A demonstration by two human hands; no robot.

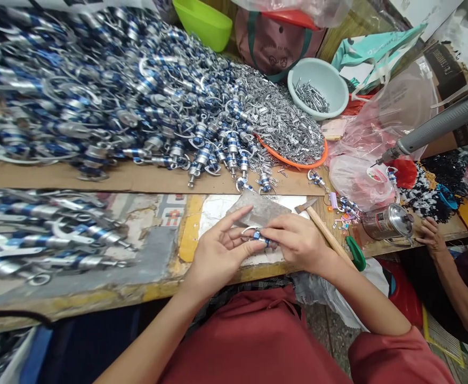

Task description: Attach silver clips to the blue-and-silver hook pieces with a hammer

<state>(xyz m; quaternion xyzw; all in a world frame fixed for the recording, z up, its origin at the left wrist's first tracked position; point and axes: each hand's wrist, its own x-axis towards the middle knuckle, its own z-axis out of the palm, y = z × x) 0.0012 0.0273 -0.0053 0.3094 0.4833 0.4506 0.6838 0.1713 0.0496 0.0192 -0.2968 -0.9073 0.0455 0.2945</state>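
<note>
A small blue-and-silver metal part with a curved silver arm [257, 234] is held between both hands, above the near edge of the table. My left hand [222, 250] pinches its left end between thumb and fingers, the index finger raised. My right hand [296, 240] grips the other end with closed fingertips, which hide some of it. Just behind the hands lies a flat grey metal block [260, 208] on a white patch of the table. A wooden-handled hammer [325, 229] rests to the right of my right hand.
Many like parts [138, 96] heap on cardboard at the back left; others lie front left [78, 234]. Small metal plates [290, 122] spill by an orange rim. A pale bowl [317, 88] holds pins. An electric screwdriver [437, 125], a steel mug [388, 221] and a co-worker's hand [432, 234] are right.
</note>
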